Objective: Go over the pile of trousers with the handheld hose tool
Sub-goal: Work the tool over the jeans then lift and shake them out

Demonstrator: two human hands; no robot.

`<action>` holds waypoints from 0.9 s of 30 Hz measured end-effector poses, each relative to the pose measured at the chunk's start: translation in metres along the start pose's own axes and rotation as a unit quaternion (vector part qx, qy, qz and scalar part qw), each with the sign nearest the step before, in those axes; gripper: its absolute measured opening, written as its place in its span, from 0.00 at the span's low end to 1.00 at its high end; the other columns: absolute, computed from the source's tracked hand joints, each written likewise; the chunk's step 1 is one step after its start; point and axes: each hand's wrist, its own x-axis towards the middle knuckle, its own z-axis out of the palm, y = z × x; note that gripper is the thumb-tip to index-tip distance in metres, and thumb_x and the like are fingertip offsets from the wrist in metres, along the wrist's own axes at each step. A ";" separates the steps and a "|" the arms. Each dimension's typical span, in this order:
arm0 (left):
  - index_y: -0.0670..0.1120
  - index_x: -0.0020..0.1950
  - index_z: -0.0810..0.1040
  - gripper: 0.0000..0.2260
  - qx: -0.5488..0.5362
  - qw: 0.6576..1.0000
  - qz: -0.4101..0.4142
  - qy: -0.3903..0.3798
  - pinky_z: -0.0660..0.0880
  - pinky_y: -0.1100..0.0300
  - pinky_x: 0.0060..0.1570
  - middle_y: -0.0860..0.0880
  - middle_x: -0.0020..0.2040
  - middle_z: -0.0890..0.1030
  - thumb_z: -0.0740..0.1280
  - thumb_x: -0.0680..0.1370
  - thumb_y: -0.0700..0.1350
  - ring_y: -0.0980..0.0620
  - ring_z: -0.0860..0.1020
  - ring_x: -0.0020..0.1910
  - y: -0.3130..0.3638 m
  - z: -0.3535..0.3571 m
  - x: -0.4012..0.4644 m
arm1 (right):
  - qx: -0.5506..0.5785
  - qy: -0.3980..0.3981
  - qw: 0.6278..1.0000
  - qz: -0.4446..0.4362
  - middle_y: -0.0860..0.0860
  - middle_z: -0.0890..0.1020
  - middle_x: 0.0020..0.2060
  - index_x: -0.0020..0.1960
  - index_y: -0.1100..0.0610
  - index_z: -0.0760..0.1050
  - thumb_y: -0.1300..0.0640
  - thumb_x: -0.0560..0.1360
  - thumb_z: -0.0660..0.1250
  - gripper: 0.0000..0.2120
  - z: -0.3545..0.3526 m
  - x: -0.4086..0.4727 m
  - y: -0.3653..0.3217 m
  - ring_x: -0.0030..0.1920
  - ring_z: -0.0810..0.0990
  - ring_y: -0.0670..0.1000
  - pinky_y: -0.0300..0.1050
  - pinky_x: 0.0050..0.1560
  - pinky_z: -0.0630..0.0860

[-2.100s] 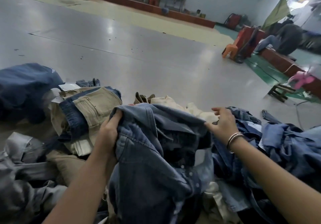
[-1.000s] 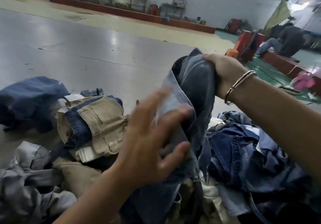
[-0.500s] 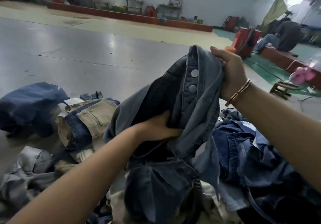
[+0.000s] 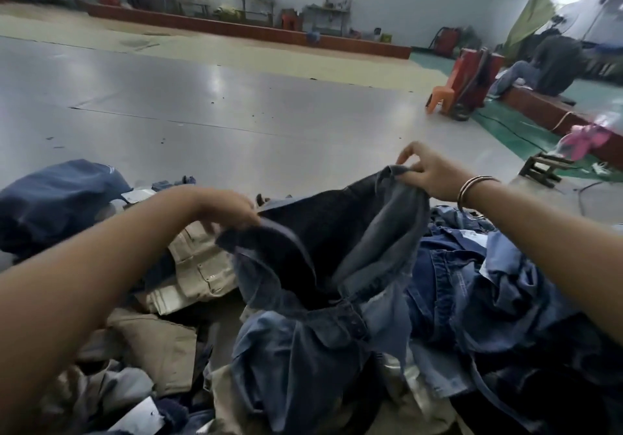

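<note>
With left hand (image 4: 232, 210) at nine o'clock and right hand (image 4: 428, 173) at two both pinching the faded blue denim trousers' waistband (image 4: 337, 245), spread wide for the unseen hose tool.

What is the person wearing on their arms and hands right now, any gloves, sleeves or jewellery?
No gloves and no sleeves show: both forearms are bare right down to the frame edge. The left hand and its wrist carry nothing. Beside the right hand, the wrist wears thin metal bangles, round hoops stacked close together, of a silvery to coppery tone. No rings can be made out on either hand.
</note>
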 end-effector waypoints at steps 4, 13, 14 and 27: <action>0.43 0.59 0.78 0.17 0.043 0.970 0.135 0.198 0.72 0.55 0.55 0.45 0.57 0.79 0.62 0.80 0.55 0.44 0.77 0.57 0.033 0.035 0.011 | 0.194 0.071 0.978 -0.037 0.55 0.78 0.34 0.46 0.46 0.72 0.63 0.77 0.64 0.12 0.019 -0.002 -0.025 0.34 0.73 0.54 0.48 0.34 0.70; 0.51 0.57 0.78 0.19 -0.410 0.892 0.190 0.025 0.79 0.62 0.44 0.50 0.50 0.84 0.77 0.68 0.49 0.54 0.83 0.46 0.040 0.073 0.031 | 0.400 0.138 0.906 0.014 0.54 0.78 0.49 0.51 0.49 0.81 0.69 0.78 0.57 0.19 -0.025 -0.013 -0.034 0.37 0.75 0.49 0.39 0.38 0.79; 0.48 0.60 0.77 0.23 -0.493 0.845 0.205 0.022 0.80 0.60 0.44 0.48 0.49 0.85 0.77 0.66 0.45 0.51 0.83 0.47 0.035 0.055 0.026 | 0.358 0.127 0.924 0.031 0.56 0.78 0.53 0.54 0.50 0.79 0.68 0.79 0.58 0.16 -0.031 -0.018 -0.024 0.38 0.77 0.49 0.38 0.37 0.80; 0.46 0.43 0.74 0.16 -0.436 0.818 0.340 0.157 0.78 0.61 0.38 0.48 0.37 0.79 0.57 0.72 0.26 0.54 0.80 0.37 0.114 -0.072 -0.035 | 0.122 -0.226 0.965 -0.048 0.52 0.78 0.58 0.69 0.57 0.69 0.60 0.77 0.66 0.21 0.052 -0.024 -0.044 0.57 0.75 0.48 0.43 0.61 0.73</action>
